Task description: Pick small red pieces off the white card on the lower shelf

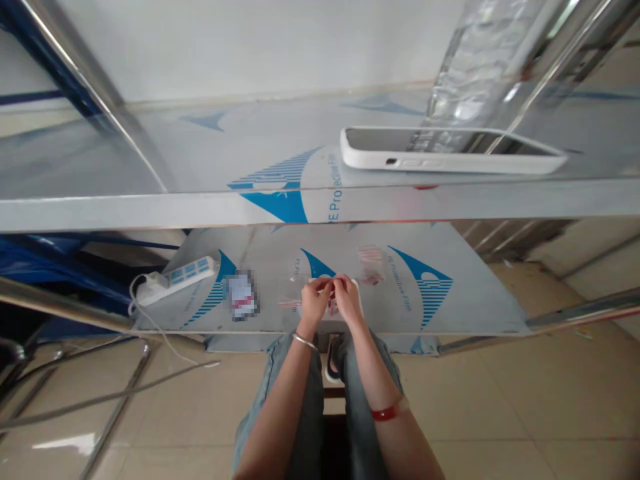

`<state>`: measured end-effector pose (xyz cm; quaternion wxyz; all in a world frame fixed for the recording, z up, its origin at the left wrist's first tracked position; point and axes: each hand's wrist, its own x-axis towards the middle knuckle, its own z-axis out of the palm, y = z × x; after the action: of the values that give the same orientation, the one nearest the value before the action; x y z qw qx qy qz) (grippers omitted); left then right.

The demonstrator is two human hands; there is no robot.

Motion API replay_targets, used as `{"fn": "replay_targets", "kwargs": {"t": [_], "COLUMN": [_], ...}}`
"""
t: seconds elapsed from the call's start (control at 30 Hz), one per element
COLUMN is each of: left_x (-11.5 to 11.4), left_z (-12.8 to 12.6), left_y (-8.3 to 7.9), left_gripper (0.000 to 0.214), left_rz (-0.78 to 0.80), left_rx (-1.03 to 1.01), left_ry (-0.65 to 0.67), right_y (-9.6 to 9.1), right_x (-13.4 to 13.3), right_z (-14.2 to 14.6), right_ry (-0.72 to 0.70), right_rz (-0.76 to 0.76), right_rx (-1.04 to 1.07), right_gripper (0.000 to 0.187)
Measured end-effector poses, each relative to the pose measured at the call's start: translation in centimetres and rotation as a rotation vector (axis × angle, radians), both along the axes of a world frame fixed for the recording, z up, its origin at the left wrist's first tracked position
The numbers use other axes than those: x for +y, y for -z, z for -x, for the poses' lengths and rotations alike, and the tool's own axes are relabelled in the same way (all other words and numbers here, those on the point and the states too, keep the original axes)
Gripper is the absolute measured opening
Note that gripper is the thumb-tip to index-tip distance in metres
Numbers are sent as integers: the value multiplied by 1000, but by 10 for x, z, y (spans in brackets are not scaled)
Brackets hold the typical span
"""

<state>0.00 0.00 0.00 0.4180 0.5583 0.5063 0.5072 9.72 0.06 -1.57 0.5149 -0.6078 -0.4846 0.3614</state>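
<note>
Your two hands meet over the near edge of a low metal table covered in blue-printed protective film. Your left hand, with one silver bangle at the wrist, and your right hand, with one red band further up the forearm, have their fingertips pinched together on one small pink-red item. It sits between the two hands, touching both, too small to tell what it is. Both hands are curled in a fine grasp.

Just under and beside your hands lies one clear plastic bag, flat on the table. Slightly far and right of your right hand lies one more clear bag with reddish contents. To the left, well apart, sits one small blurred packet, and further left one white power strip with its cable trailing off the table edge.

Above, on one upper shelf, one phone in a white case lies flat, to the far right.
</note>
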Motion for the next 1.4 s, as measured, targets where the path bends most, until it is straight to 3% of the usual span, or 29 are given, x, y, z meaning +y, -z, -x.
{"fn": "replay_targets", "kwargs": {"t": [0.2, 0.4, 0.63, 0.77, 0.9, 1.07, 1.4], "left_x": [4, 7, 12, 13, 12, 11, 9], "left_z": [-15, -21, -14, -12, -8, -6, -17], "left_y": [3, 4, 2, 7, 13, 13, 9], "left_gripper": [21, 23, 14, 17, 8, 19, 19], "left_rz": [-30, -22, -27, 6, 3, 38, 94], "left_rx": [97, 157, 113, 39, 132, 196, 166], "left_ry": [-12, -71, -298, -247, -188, -23, -19], "right_y": [-3, -19, -28, -32, -31, -27, -15], "right_x": [2, -4, -14, -15, -15, -17, -19], "right_z": [-2, 2, 15, 18, 19, 19, 12], "right_ry": [110, 119, 75, 99, 131, 146, 219], "right_rz": [-41, 67, 172, 232, 218, 152, 62], "right_rx": [-224, -382, -496, -505, -499, -489, -448], "right_gripper": [23, 22, 19, 20, 21, 20, 21]}}
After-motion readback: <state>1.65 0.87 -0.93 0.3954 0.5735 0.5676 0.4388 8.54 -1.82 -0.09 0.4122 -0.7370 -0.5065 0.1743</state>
